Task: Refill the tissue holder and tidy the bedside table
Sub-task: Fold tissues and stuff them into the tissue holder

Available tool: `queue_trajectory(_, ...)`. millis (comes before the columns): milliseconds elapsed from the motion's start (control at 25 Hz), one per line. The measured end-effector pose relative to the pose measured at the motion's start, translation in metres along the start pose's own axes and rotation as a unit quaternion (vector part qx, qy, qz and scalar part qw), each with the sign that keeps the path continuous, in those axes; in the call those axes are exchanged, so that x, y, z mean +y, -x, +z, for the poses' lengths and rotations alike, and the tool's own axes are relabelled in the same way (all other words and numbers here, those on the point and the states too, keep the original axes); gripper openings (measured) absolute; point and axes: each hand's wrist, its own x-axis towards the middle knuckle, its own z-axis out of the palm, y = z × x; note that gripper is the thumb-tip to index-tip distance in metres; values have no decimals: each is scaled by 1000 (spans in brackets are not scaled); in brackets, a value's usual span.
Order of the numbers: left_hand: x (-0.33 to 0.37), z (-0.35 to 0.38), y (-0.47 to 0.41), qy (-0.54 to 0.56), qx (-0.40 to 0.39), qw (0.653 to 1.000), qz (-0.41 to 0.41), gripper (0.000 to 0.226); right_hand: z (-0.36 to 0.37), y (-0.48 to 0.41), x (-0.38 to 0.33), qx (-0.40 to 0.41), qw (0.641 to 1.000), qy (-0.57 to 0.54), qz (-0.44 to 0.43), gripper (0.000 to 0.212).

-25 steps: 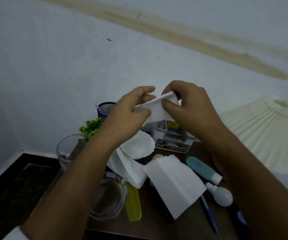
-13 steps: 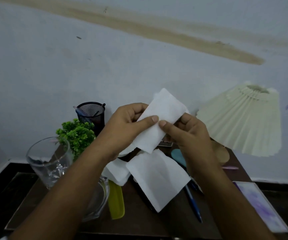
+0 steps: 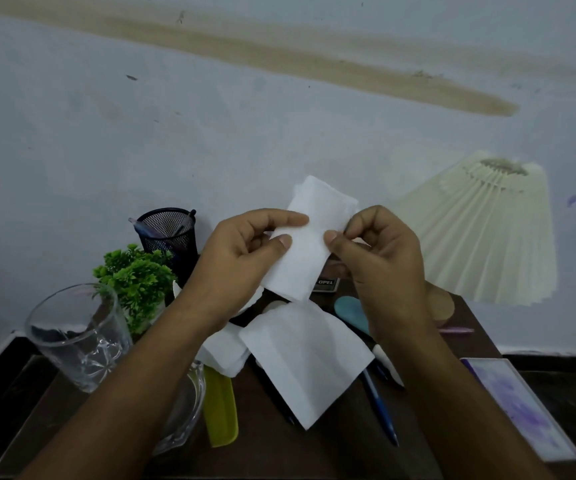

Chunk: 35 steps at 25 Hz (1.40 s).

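Together left hand [image 3: 238, 259] and right hand [image 3: 385, 252] pinch the tissue [image 3: 305, 247] (long axis upright, leaning rightward).

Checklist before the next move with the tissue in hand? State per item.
1. Grip: left hand and right hand both pinch the held tissue at opposite edges: ok.
2. Held tissue folded into a flat strip: ok.
3. Opening of the tissue holder free: hidden behind the hands, cannot tell.
4. Next tissue ready: a folded tissue lies on the table: ok.
5. Table tidied: blue pen and yellow comb lie loose: not ok.
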Motion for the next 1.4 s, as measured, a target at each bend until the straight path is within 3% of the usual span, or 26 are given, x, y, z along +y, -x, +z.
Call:
queue_trajectory(80,1,0,0,34,-30,999,-12,34,-3,3,-5,-74,997,-9,24,13)
queue_trajectory(160,2,-1,-1,56,-53,997,-18,41,-5,4,-7,-117,992,1,49,28)
queue_trajectory(480,5,-23,-3,-8,-125,991,-40,53,-19,-2,-11,-171,981,30,82,46)
queue_trajectory(720,8,-31,0,5,-183,979,-91,85,-23,-4,-9,-221,969,46,100,66)
queue_trajectory(1080,7,-31,0,-15,-196,975,-104,102,-25,-7,-6,-219,968,47,111,76)
queue_trajectory(1200,6,-33,-1,-19,-192,976,-103,102,-25,-9,-5,-227,967,12,111,75)
queue_trajectory(1320,4,-32,-3,-2,-187,976,-109,100,-26,-8,-8,-243,961,-15,129,55)
queue_trajectory(1400,3,-25,-3,23,-155,983,-95,81,-25,-9,-6,-232,963,-15,134,47)
